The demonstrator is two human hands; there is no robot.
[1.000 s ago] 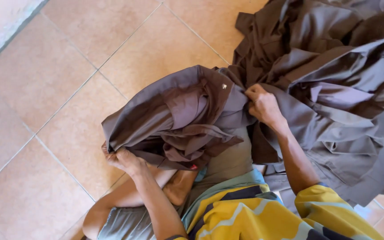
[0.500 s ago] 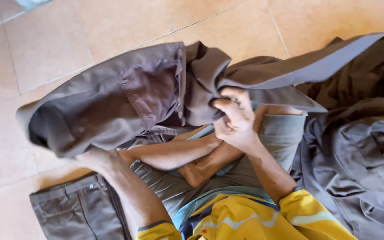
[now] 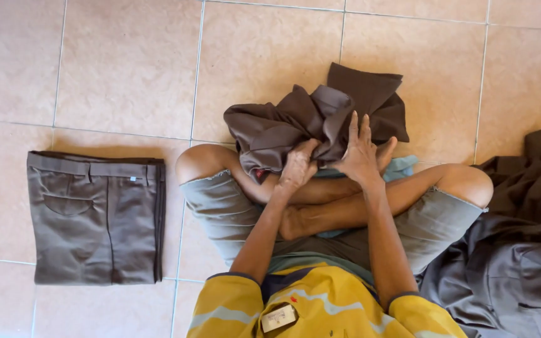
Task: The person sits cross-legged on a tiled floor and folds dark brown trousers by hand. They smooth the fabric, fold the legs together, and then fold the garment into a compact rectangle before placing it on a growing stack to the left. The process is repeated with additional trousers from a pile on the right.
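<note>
Bundled brown garment (image 3: pixel 308 122) now drawn in onto the floor just beyond the crossed shins, no longer spread wide and lifted across the lap as half a second ago. Left hand (image 3: pixel 297 168), earlier low at the garment's near left edge, now up at the middle, gripping a fold. Right hand (image 3: pixel 361 150) now pressed flat on the cloth with fingers spread, instead of pinching it. Both hands close together where they were well apart. Folded grey-brown trousers (image 3: pixel 95 219), only partly seen at the near left before, now fully in view, lying flat to the left. Pile of dark clothes (image 3: pixel 521 250) now only at the right edge, near.
</note>
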